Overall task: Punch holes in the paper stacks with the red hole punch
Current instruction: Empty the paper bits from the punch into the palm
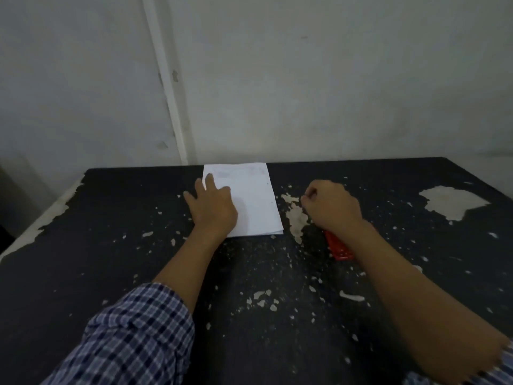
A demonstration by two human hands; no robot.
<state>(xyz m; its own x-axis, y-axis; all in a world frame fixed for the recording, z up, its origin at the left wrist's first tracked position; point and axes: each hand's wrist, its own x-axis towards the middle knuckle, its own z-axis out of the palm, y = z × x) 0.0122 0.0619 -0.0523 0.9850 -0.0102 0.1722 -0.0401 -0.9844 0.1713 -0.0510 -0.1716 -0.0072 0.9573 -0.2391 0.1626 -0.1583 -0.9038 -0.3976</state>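
At the bottom of the frame two forearms reach up the picture, the left one coming out of a rolled checked sleeve (133, 337) at lower left. Between them lies the black table (263, 315), its coating flaked off in pale patches.

Right of centre, the red hole punch (339, 247) lies on the table, mostly hidden under the right wrist; only its near end shows. It looks rigid and fairly heavy, so my guess is that it will not slide when pressed. I would take it around the body to move it, then push down on the lever with the palm.

Just above it the right hand (330, 205) is curled into a loose fist with the knuckles up. It rests near the punch but does not appear to grip it; what the fingertips touch I cannot tell.

At centre the left hand (212, 208) lies flat with fingers spread, pressing the left edge of the paper stack (254, 201). The stack is thin, white, light and floppy, and its sheets will likely fan out unless they are squared and pinched near the edge to be punched. Its far edge reaches the table's back edge, below the grey wall (333, 79)
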